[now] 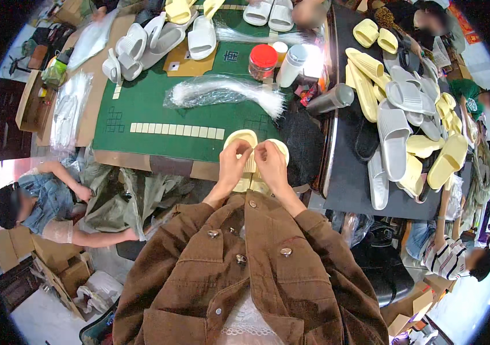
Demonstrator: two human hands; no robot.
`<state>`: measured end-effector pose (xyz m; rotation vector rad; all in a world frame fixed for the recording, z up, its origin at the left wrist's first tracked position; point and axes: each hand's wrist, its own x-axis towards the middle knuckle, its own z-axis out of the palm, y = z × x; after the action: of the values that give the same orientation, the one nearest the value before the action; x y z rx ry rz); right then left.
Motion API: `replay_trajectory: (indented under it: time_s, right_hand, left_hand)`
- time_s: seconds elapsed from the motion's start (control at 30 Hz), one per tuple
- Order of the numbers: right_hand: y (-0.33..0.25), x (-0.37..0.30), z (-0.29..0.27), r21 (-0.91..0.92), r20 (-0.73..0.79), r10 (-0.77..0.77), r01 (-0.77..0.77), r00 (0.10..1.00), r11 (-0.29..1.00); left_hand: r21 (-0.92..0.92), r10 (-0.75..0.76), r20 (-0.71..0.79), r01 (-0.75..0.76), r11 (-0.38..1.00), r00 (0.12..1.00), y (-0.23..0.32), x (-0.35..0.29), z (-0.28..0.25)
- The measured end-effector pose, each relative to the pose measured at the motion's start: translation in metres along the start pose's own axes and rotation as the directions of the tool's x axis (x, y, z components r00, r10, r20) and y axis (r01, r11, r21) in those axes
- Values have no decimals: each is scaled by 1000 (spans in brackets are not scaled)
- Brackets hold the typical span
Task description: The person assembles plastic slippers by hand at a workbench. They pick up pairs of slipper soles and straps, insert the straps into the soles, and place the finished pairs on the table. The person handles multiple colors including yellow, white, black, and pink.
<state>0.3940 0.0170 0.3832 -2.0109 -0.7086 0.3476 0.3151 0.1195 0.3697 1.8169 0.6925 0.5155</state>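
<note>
A pair of pale yellow slippers lies at the near edge of the green mat, toes pointing away from me. My left hand (236, 163) is closed in a pinch over the left slipper (240, 135). Beside it my right hand (271, 165) also pinches, over the right slipper (283, 150). Both sets of fingertips nearly meet between the two slippers. What they hold is too small to make out. Just beyond the hands lies a bundle of thin whitish plastic strands (228, 94), partly in clear wrap.
Grey slippers (167, 46) are heaped at the back left of the green mat (141, 112). A red-lidded jar (263, 60), a white bottle (292, 66) and a grey tumbler (331, 100) stand back right. Grey and yellow slippers (394, 138) cover the dark right table. People sit on both sides.
</note>
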Motion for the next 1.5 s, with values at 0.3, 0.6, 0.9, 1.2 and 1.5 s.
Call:
replay_trajectory:
  time_s: [0.3,0.6,0.9,1.2,1.5]
  right_hand:
    - [1,-2,1,27,-2,-9,9,1000,1000]
    - [5,-2,2,66,-8,-23,24,1000,998]
    - [12,-6,-3,156,39,-39,33,998,987]
    - [7,-3,-3,222,70,-28,12,997,975]
    - [-2,-10,-6,129,58,-79,71,995,989]
  left_hand:
    - [-47,-21,2,21,999,1000,9,-1,1]
    - [-355,-188,131,223,908,973,2,-5,-4]
    - [-211,-269,292,336,918,918,-11,-6,-8]
    - [-485,-347,285,447,751,893,-18,-16,-5]
    - [-607,-339,282,441,661,897,-26,-20,-6]
